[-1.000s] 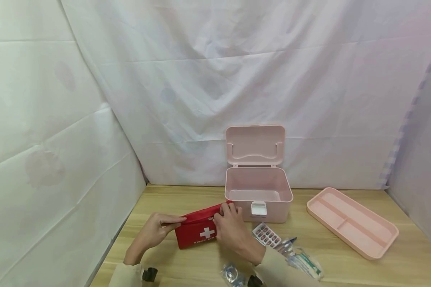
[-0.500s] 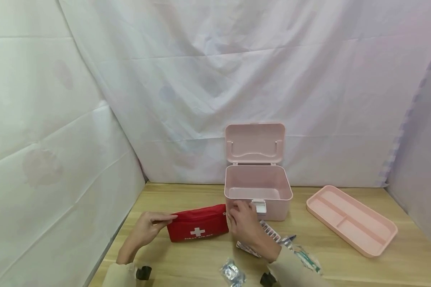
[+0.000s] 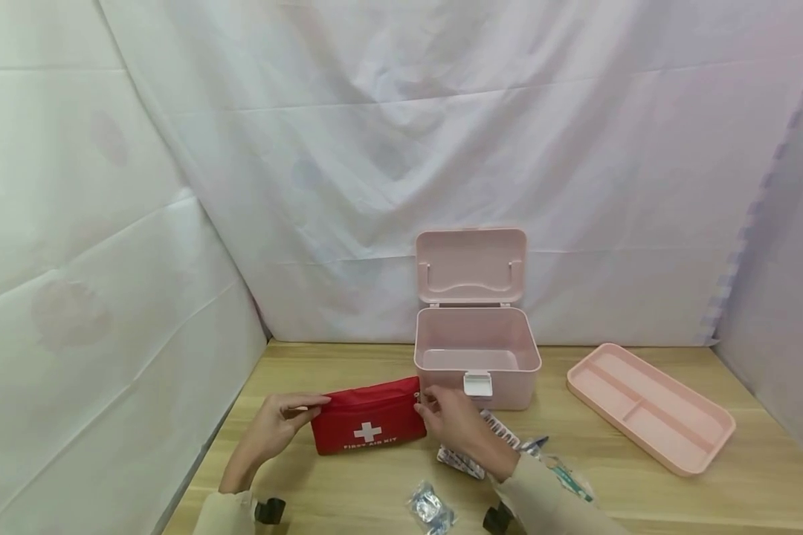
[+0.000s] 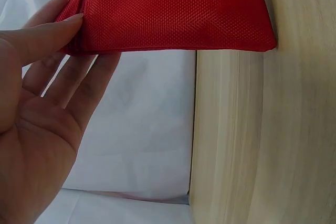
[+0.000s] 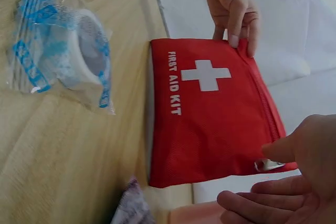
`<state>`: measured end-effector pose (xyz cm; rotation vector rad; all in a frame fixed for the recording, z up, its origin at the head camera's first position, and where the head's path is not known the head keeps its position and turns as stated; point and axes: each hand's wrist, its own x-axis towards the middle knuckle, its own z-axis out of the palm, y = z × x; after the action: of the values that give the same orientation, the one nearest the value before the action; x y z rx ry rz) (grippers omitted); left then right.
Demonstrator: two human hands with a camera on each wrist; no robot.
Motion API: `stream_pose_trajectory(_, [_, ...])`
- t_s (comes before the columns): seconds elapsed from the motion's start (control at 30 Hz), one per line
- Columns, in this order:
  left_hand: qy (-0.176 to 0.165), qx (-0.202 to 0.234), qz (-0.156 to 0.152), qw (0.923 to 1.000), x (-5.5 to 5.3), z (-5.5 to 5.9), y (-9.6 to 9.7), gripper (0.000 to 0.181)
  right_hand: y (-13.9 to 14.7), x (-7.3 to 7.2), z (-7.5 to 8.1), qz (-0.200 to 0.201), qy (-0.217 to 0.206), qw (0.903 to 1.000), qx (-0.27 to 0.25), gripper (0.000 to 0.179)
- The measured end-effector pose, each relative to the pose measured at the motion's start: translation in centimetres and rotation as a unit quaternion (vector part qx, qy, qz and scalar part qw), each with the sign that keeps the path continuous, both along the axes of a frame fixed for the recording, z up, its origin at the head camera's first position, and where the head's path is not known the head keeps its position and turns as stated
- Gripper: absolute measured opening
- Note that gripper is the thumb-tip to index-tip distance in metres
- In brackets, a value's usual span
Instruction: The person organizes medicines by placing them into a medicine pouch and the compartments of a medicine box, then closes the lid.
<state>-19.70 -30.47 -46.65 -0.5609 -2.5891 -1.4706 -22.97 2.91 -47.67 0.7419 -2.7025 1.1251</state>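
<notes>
A red first aid pouch (image 3: 369,420) with a white cross stands on its long edge on the wooden table. My left hand (image 3: 277,423) pinches its upper left corner, the thumb in front and fingers behind. The zipper runs along the top, with its metal pull (image 5: 269,164) at the right end. At that end is my right hand (image 3: 455,420): the thumb (image 5: 283,149) lies over the pouch beside the pull, while the other fingers extend past the edge, apart from the thumb. Behind stands a pink box (image 3: 475,357), its lid (image 3: 471,266) raised.
A pink divided tray (image 3: 652,409) lies at right. Near my right forearm are blister packs (image 3: 460,462), a blue-tipped item (image 3: 534,444) and a green-and-white packet (image 3: 571,479). A wrapped tape roll (image 5: 84,51) lies in front. White curtains enclose the table.
The zipper pull has travelled from mid-pouch to the right end. My right hand moved right off the pouch, then back to its right edge. The left hand still holds the left corner.
</notes>
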Motion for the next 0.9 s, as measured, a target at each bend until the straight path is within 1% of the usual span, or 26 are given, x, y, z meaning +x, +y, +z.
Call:
stream_pose_trajectory(0.1, [-0.007,0.013,0.001,0.9999,0.0,-0.1,0.1,0.025,-0.3,-0.3,-0.4,0.014,-0.044,0.9988,-0.016,0.03])
stream_pose_trajectory(0.17, [-0.002,0.015,-0.002,0.9999,0.0,0.0,0.1,0.025,-0.5,-0.5,-0.7,0.019,-0.059,0.9978,-0.025,0.031])
stream_pose_trajectory(0.3, [0.014,0.022,-0.008,0.9996,0.1,0.3,0.2,0.024,-0.6,-0.6,-1.0,0.023,-0.08,0.995,-0.055,0.028])
stream_pose_trajectory(0.43, [0.009,0.042,0.003,0.9991,0.2,0.9,0.3,0.023,-0.4,-0.3,-0.8,0.048,-0.113,0.988,-0.095,0.03])
stream_pose_trajectory(0.5, [0.001,0.051,0.008,0.9987,0.1,1.2,0.4,0.023,-0.1,-0.1,-0.4,0.059,-0.129,0.9839,-0.109,0.03])
stream_pose_trajectory(0.6, [-0.003,0.062,0.007,0.9981,0.0,1.5,0.7,0.024,0.5,0.3,0.5,0.071,-0.137,0.9793,-0.13,0.029])
stream_pose_trajectory(0.63, [-0.001,0.065,0.005,0.9979,0.0,1.7,0.8,0.025,0.7,0.4,0.8,0.069,-0.138,0.9786,-0.136,0.03])
stream_pose_trajectory(0.77, [0.012,0.078,0.001,0.9969,-0.4,2.6,1.7,0.03,1.7,0.8,2.4,0.077,-0.137,0.9701,-0.185,0.03])
stream_pose_trajectory(0.83, [0.019,0.086,0.001,0.9961,-0.5,3.2,2.2,0.034,2.3,1.0,3.3,0.083,-0.135,0.9649,-0.209,0.029])
stream_pose_trajectory(0.9, [0.029,0.096,-0.005,0.995,-0.7,3.8,2.9,0.04,3.0,1.1,4.1,0.092,-0.136,0.9579,-0.236,0.029])
